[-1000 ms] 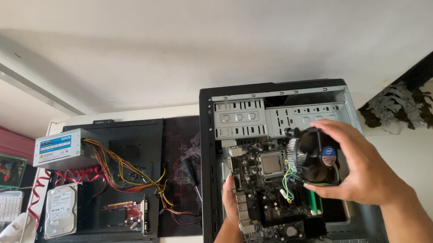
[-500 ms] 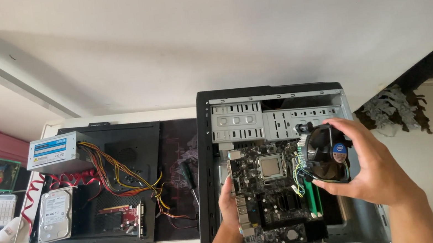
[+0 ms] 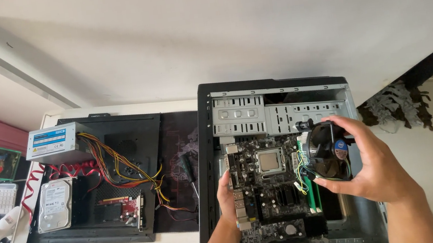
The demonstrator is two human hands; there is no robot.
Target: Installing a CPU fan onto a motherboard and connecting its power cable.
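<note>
- The right hand (image 3: pixel 370 165) grips a black CPU cooler fan (image 3: pixel 325 150) by its rim, fingers curled over the top and thumb underneath, so the blades and the thin trailing wires stay untouched; the fan hangs above the right side of the motherboard (image 3: pixel 270 187), tilted on edge.
- The left hand (image 3: pixel 228 200) presses flat against the motherboard's left edge, closed on nothing, seemingly steadying the open computer case (image 3: pixel 206 167) that lies on its side.
- The bare CPU socket (image 3: pixel 269 160) sits near the motherboard's centre, just left of the fan (uncovered, metal lid showing).
- Green memory sticks (image 3: pixel 313 195) stand at the motherboard's right, below the fan.
- Well left of the motherboard, a power supply (image 3: pixel 55 141), hard drive (image 3: pixel 56 205) and red expansion card (image 3: pixel 121 205) lie on a black side panel (image 3: pixel 133 127).
</note>
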